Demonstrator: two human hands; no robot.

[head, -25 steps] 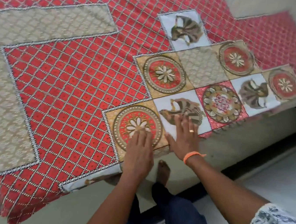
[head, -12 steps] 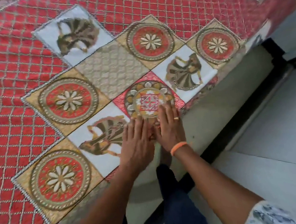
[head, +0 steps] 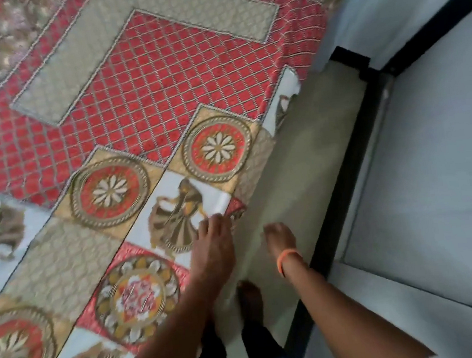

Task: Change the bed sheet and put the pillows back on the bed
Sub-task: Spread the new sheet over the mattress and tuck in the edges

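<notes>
The red patterned bed sheet (head: 160, 79) with medallion and dancer squares lies spread over the bed, and its edge hangs a little over the near side. My left hand (head: 213, 248) rests flat on the sheet at that edge, on the dancer square, holding nothing. My right hand (head: 279, 240), with an orange band at the wrist, is off the sheet, against the pale mattress side (head: 308, 153); its fingers are blurred and foreshortened. No pillow is in view.
A black bed frame (head: 341, 197) runs along the foot of the mattress side. Pale floor tiles (head: 439, 186) lie to the right. My bare foot (head: 250, 299) and dark trouser legs stand between bed and floor.
Both hands slid along the sheet's edge toward the bed's corner. My right hand left the top of the sheet and dropped beside the mattress. The view swung the same way.
</notes>
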